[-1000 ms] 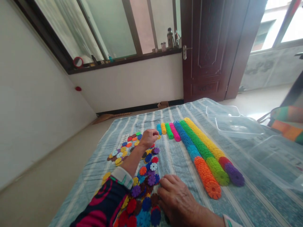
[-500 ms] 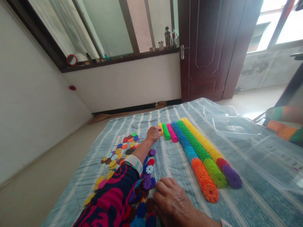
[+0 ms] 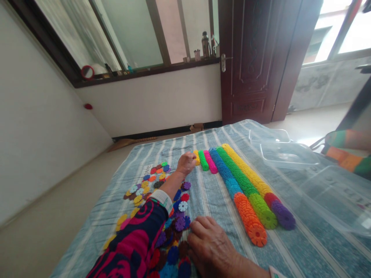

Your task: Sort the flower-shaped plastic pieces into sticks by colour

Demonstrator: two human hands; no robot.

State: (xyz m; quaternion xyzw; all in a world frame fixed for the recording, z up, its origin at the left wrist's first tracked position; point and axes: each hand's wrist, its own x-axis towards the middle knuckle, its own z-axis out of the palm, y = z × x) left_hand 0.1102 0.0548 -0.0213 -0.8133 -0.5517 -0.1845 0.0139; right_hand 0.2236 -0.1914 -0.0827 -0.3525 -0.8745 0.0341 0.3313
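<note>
Part of the scattered heap of multicoloured, notched plastic discs [image 3: 180,222] at lower centre is covered by the navy-and-pink patterned sleeve [image 3: 136,235], and the heap is cut off by the bottom edge. The short yellow row of stacked discs [image 3: 197,157] is partly hidden by the left hand [image 3: 186,163]. The outlines of the clear plastic containers [image 3: 286,156] at right are hard to make out. The left hand is stretched to the centre of the frame, its fingers curled; whether a disc is pinched cannot be told. The right hand [image 3: 213,245] is laid knuckles up at lower centre, its fingers bent beside the heap; their tips are hidden, so any grip cannot be told. Right of centre, a long blue-to-orange row of stacked discs [image 3: 233,187] is set on blue-and-white striped cloth [image 3: 214,204].
</note>
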